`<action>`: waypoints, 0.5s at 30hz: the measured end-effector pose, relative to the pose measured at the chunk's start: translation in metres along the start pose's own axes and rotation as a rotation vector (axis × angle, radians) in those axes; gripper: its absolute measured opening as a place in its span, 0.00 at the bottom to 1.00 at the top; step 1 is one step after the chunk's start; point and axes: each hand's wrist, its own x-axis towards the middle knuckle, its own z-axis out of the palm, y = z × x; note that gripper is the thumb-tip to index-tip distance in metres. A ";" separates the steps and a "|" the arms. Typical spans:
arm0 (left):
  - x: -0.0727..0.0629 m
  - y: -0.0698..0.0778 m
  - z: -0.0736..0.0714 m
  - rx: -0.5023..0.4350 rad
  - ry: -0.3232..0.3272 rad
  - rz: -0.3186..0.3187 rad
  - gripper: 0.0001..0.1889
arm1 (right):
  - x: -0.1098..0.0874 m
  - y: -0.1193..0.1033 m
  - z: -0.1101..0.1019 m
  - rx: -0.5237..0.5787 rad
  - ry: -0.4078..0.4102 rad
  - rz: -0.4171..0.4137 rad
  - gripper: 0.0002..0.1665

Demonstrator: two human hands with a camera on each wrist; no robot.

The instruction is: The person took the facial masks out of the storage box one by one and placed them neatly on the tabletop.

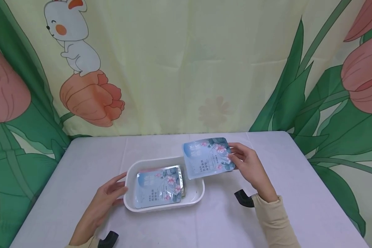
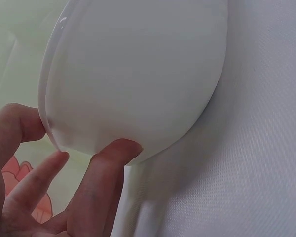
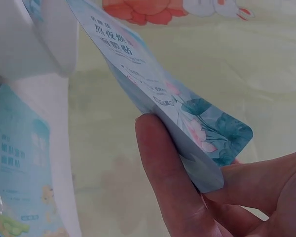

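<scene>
My right hand (image 1: 248, 165) pinches a blue sheet mask packet (image 1: 207, 156) with pink flowers at its right edge. It is raised over the right end of a white tray (image 1: 196, 198). In the right wrist view the packet (image 3: 153, 84) is tilted, with a finger against its underside. Inside the tray lies another blue flowered packet (image 1: 158, 187), with a silvery packet edge (image 1: 182, 179) showing beneath it. My left hand (image 1: 106, 194) touches the tray's left end. Its fingertips rest on the outer wall (image 2: 138, 89) and rim in the left wrist view.
The tray stands on a table with a white cloth (image 1: 223, 213). Behind it hangs a pale yellow curtain (image 1: 173, 69) printed with tulips and a white animal. Left in the right wrist view, a light blue packet (image 3: 22, 163) with other artwork shows beside a white wall.
</scene>
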 end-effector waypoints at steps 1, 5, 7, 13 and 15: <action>0.000 0.000 0.000 0.001 0.001 0.000 0.34 | 0.000 0.000 -0.002 0.001 0.003 0.002 0.26; 0.000 0.001 0.001 0.009 0.004 0.001 0.34 | -0.003 0.001 -0.010 -0.003 0.016 0.015 0.26; 0.000 0.001 0.001 0.008 0.006 0.000 0.34 | -0.003 0.002 -0.014 -0.009 0.022 0.018 0.26; 0.000 0.000 0.001 0.003 0.015 -0.004 0.33 | -0.005 0.006 -0.023 -0.030 0.045 0.021 0.27; 0.000 0.000 0.001 0.005 0.015 -0.002 0.34 | -0.005 0.008 -0.027 -0.044 0.055 0.024 0.27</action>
